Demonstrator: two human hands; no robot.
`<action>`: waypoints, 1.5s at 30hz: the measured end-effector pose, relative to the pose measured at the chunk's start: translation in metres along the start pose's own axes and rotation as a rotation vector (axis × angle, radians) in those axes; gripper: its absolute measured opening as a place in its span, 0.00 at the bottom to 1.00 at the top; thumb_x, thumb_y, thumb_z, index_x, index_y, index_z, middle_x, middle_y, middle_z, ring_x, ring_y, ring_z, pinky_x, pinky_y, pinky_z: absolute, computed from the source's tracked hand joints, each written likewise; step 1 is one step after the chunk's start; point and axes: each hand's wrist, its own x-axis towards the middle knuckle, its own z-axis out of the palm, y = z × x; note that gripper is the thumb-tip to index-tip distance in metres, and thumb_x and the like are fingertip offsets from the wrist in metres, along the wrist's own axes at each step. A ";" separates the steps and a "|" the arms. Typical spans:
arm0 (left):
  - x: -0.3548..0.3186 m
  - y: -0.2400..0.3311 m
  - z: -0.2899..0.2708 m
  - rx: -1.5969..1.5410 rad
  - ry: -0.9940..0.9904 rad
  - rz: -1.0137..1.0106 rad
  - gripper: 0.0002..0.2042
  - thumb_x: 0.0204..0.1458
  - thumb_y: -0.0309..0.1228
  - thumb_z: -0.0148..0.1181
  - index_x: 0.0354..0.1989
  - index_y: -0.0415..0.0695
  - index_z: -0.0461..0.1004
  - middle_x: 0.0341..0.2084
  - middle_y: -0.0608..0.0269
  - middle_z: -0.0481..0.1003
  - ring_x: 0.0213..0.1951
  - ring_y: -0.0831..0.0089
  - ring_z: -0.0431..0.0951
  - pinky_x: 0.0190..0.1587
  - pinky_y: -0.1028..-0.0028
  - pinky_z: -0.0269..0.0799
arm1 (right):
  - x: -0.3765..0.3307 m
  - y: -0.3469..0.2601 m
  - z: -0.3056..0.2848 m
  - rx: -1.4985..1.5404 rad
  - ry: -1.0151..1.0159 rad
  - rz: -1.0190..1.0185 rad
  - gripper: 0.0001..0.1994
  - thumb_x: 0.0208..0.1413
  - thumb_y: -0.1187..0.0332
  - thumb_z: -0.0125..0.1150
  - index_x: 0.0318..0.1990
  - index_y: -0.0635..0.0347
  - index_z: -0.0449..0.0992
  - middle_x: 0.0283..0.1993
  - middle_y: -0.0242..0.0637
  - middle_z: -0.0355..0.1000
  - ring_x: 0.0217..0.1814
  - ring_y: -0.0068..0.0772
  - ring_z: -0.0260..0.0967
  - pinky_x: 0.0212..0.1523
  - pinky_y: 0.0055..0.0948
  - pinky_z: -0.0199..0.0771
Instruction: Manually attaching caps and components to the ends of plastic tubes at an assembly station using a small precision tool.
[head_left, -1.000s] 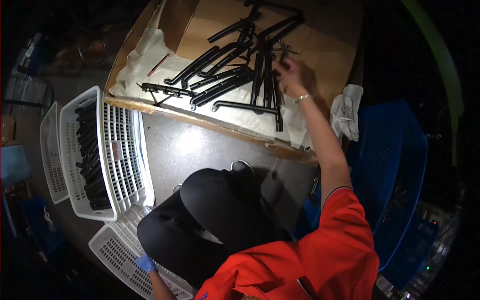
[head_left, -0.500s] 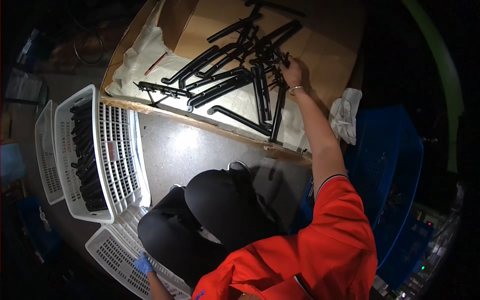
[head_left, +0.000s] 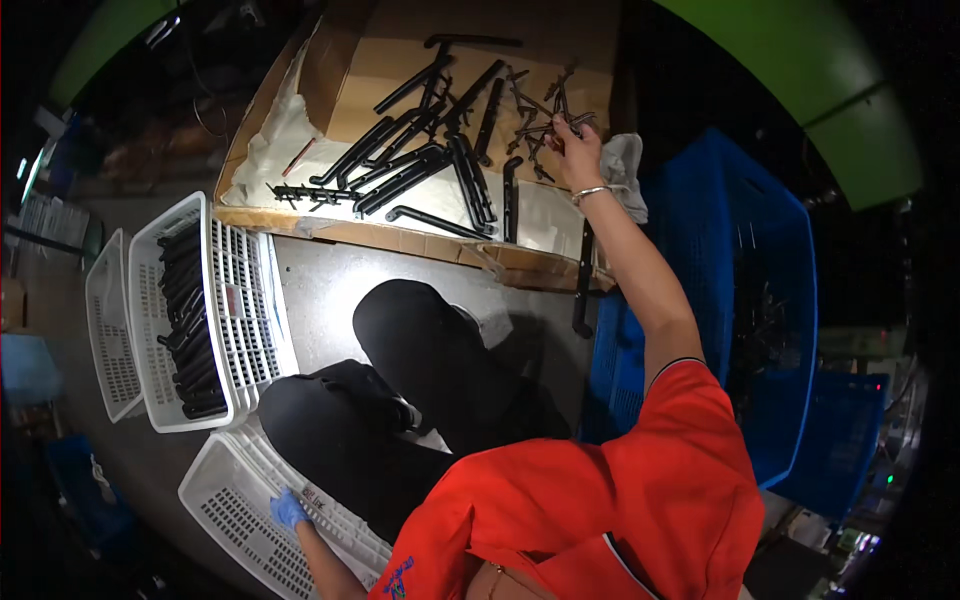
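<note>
At the far right of the cardboard sheet, my bare right hand (head_left: 578, 152) is closed on a thin branched black piece (head_left: 560, 105), which looks like a plastic sprue. A long black bar (head_left: 584, 285) shows below my right wrist, past the cardboard's near edge; whether it hangs from my hand is hidden. Several black bent-end tubular bars (head_left: 435, 222) lie loose to the left of that hand. Down at the lower left, my left hand (head_left: 288, 508) in a blue glove grips the rim of a white plastic basket (head_left: 225, 480) beside my leg.
Black bars fill another white basket (head_left: 215, 330) at the left. A spiky black sprue (head_left: 310, 195) and a thin reddish stick (head_left: 300, 155) lie on the cardboard (head_left: 400, 245). Blue crates (head_left: 690, 260) stand at the right, near a crumpled white bag (head_left: 625, 170).
My right hand has drawn slightly away from the pile, with the branched piece and a bar shifting right. My left hand stays at the basket. The view has turned.
</note>
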 end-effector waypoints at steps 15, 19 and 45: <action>-0.011 0.008 -0.001 -0.156 0.009 0.055 0.19 0.48 0.30 0.57 0.48 0.32 0.71 0.40 0.45 0.76 0.42 0.58 0.77 0.46 0.66 0.70 | -0.122 -0.302 -0.445 -1.480 0.791 -0.650 0.20 0.51 0.59 0.64 0.45 0.66 0.75 0.49 0.47 0.73 0.48 0.45 0.72 0.49 0.39 0.71; 0.002 -0.020 0.011 -0.309 -0.040 0.056 0.18 0.49 0.30 0.57 0.47 0.32 0.72 0.40 0.47 0.77 0.40 0.59 0.78 0.45 0.68 0.71 | -0.111 -0.327 -0.525 -2.284 0.417 0.397 0.26 0.59 0.60 0.53 0.60 0.69 0.61 0.52 0.54 0.68 0.48 0.50 0.70 0.48 0.40 0.72; -0.003 -0.050 0.006 -0.093 0.069 -0.170 0.22 0.49 0.33 0.62 0.48 0.30 0.70 0.40 0.45 0.76 0.39 0.58 0.77 0.43 0.67 0.72 | 0.222 0.191 0.163 -1.518 -0.325 -0.863 0.12 0.53 0.75 0.50 0.43 0.59 0.76 0.42 0.49 0.74 0.45 0.52 0.69 0.50 0.44 0.67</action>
